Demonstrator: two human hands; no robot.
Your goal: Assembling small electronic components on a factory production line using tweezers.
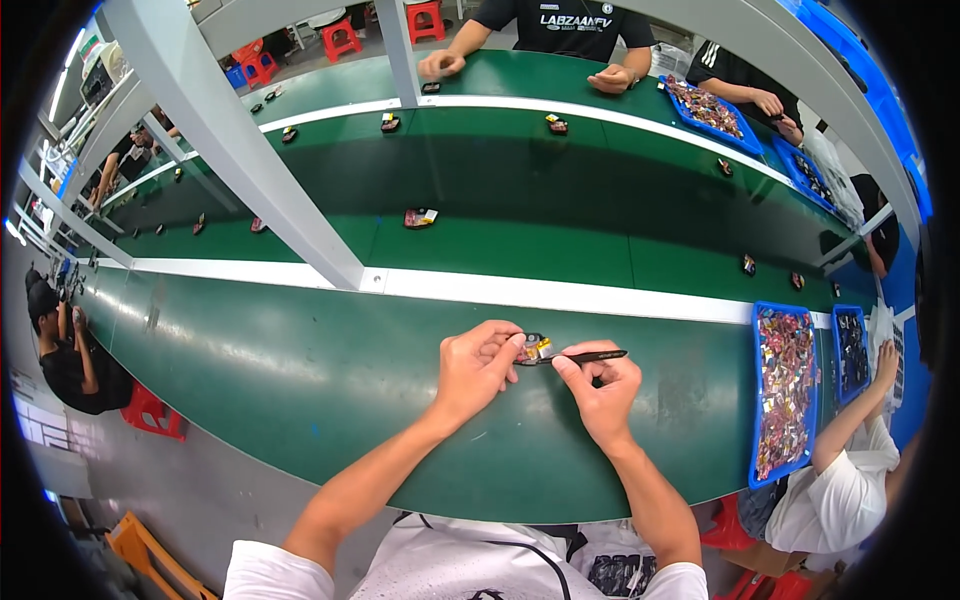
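Observation:
Above the green worktop, my left hand (pixel 470 368) pinches a small black-cased electronic assembly (pixel 538 348) with yellow and silver parts showing inside. My right hand (pixel 604 392) is closed around black tweezers (pixel 604 355), whose thin end reaches the assembly from its right side. The tweezers' tip against the assembly is too small to make out. Both forearms come up from the lower edge, and the hands are close together but apart.
Beyond a white rail (pixel 560 293), a green conveyor belt (pixel 560 240) carries several similar assemblies, one a small unit (pixel 420 218). A grey post (pixel 240 150) rises at left. Right stands a blue tray (pixel 785 390) of small parts, beside a white-sleeved person (pixel 840 490). Other people sit across.

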